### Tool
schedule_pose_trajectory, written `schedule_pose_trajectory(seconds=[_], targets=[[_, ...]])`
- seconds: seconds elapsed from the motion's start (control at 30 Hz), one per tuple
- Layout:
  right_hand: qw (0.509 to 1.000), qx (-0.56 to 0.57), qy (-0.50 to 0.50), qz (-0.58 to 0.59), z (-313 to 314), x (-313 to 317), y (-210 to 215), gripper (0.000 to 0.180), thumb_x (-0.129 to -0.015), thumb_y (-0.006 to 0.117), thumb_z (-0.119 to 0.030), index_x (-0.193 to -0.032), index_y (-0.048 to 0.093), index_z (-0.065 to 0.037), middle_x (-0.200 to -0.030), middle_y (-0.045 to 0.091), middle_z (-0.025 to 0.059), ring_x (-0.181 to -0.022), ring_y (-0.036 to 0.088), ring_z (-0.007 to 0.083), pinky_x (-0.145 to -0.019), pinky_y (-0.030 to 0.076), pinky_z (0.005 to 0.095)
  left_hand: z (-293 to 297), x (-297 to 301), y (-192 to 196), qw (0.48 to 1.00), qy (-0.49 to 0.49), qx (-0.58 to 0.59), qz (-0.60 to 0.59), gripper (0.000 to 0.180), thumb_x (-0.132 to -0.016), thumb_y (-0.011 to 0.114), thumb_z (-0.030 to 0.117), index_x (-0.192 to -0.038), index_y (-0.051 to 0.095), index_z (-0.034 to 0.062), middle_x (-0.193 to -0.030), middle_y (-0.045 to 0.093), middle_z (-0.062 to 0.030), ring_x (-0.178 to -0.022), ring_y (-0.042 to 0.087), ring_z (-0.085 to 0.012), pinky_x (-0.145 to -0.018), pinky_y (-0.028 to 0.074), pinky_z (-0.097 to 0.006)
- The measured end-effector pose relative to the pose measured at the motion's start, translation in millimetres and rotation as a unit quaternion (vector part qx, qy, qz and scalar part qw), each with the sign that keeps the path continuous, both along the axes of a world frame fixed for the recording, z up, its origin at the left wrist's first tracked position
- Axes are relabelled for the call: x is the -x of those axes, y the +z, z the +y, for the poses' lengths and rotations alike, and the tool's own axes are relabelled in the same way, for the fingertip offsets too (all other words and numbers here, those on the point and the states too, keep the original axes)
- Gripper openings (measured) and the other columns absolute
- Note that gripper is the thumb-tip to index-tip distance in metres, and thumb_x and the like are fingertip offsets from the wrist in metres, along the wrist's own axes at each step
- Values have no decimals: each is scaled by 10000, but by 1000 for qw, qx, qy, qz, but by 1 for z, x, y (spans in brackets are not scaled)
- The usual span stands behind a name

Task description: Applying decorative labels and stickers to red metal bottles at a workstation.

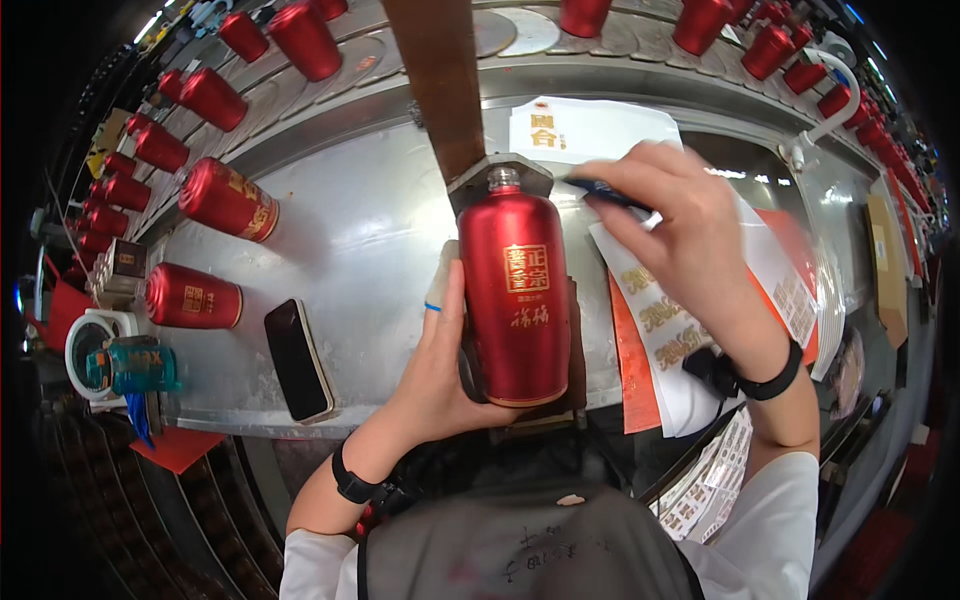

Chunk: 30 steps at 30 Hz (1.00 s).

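On the steel counter (370, 230), the red bottle (515, 295) lies in a jig, already bearing its front labels; my left hand (440, 360) clasps its side while my right hand (680, 225) pinches a dark tool (605, 192) above sheets of gold labels (670, 330) not yet used.

Both forearms bare below short white sleeves (770, 500); a grey apron bib (520, 550) with faint dark scribbles covers the chest. Left hand (440, 360): 1 black band at the wrist, plus a thin blue strip around a fingertip. Right hand (690, 230): 1 black wristband (770, 385) with a small black unit and cable just beside it.
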State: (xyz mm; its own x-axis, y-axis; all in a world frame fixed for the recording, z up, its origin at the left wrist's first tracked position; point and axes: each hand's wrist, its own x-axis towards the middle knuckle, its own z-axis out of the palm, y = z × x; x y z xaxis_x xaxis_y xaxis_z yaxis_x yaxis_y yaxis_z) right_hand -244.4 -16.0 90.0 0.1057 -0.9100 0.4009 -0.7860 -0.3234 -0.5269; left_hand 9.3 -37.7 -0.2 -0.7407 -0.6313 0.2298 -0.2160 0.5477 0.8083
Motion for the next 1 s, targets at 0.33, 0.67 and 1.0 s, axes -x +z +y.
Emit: schedule_pose_trajectory(seconds=[0.33,0.67,1.0], targets=[[989,23,118,88,-22,-46,10,130,-752,648,-122,-852,722,-85,-764,641,108,-790,652,306,-709,536,411,6,-4,1,999,18,-31,-15,1363,-585,927,198,-1557,-12,21,-1502,272,-240,-1373,365,-378,-1114,383,-473],[985,46,159,-40,76,-65,-34,287,-720,763,-51,-991,756,-148,-846,697,27,-724,653,204,-649,539,303,-3,-10,-16,999,3,-32,19,1352,-582,905,213,-1563,-11,42,-1514,291,-252,-1349,401,-394,-1073,421,-441],[980,191,39,43,13,-41,-21,242,-783,677,-86,-1014,723,-138,-804,643,57,-753,614,240,-653,508,347,-1,-9,-4,1000,5,6,-8,1300,-600,901,214,-1565,51,27,-1553,257,-215,-1406,345,-347,-1137,339,-436]])
